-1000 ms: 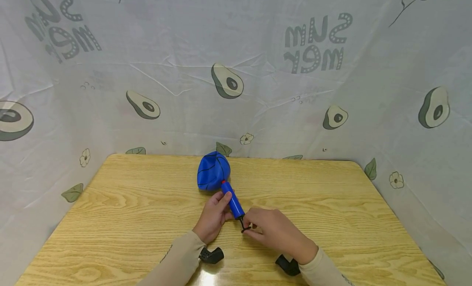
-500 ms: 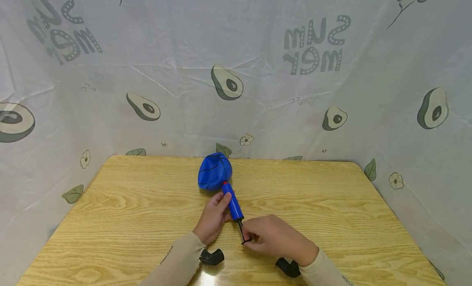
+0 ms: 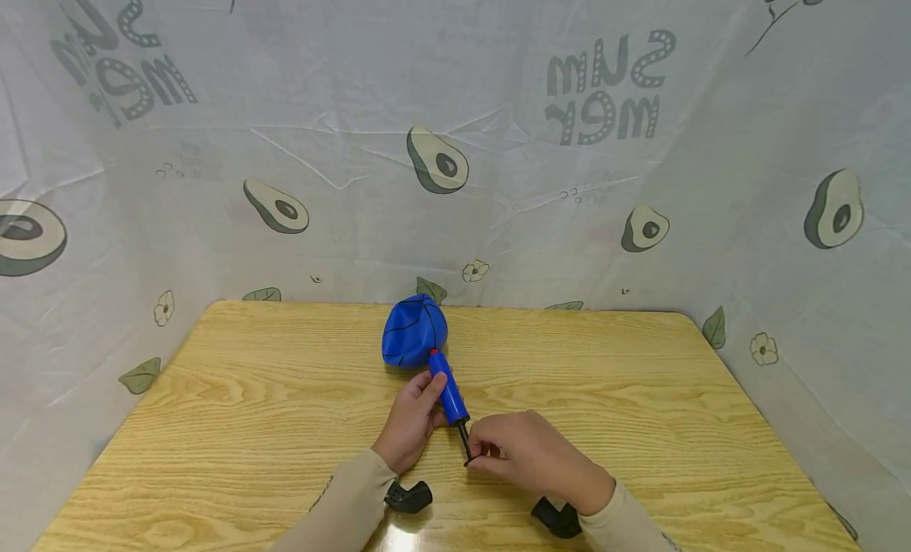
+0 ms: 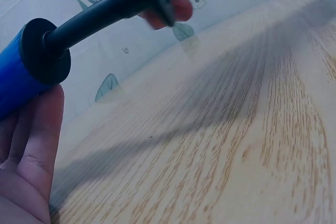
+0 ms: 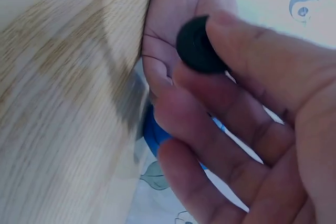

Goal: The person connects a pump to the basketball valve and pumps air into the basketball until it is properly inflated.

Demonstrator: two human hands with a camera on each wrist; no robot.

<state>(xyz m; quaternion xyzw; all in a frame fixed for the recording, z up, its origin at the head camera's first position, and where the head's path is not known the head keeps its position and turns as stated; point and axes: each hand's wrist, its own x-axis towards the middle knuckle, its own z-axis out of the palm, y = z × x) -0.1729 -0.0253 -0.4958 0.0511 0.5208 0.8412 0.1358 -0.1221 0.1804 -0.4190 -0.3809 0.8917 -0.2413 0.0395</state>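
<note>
A blue hand pump (image 3: 448, 392) slants across the middle of the table, its red tip against a crumpled, part-flat blue ball (image 3: 411, 330) with black lines. My left hand (image 3: 411, 417) grips the pump's barrel, thumb on top. At the near end, my right hand (image 3: 530, 453) pinches the small black handle (image 5: 197, 45) between thumb and fingers. A length of black plunger rod (image 4: 94, 19) shows between the barrel and that handle in the left wrist view. Behind the right fingers, part of the ball is hidden in the right wrist view.
A wood-grain table (image 3: 285, 402) lies under everything. A pale cloth (image 3: 356, 141) printed with avocados and leaves hangs along its back and sides. Black wrist devices (image 3: 409, 497) sit at both sleeves' cuffs.
My right hand first drew the plunger rod out toward me, then pushed it slightly back in. My left hand keeps its hold on the barrel; the ball shifted only slightly.
</note>
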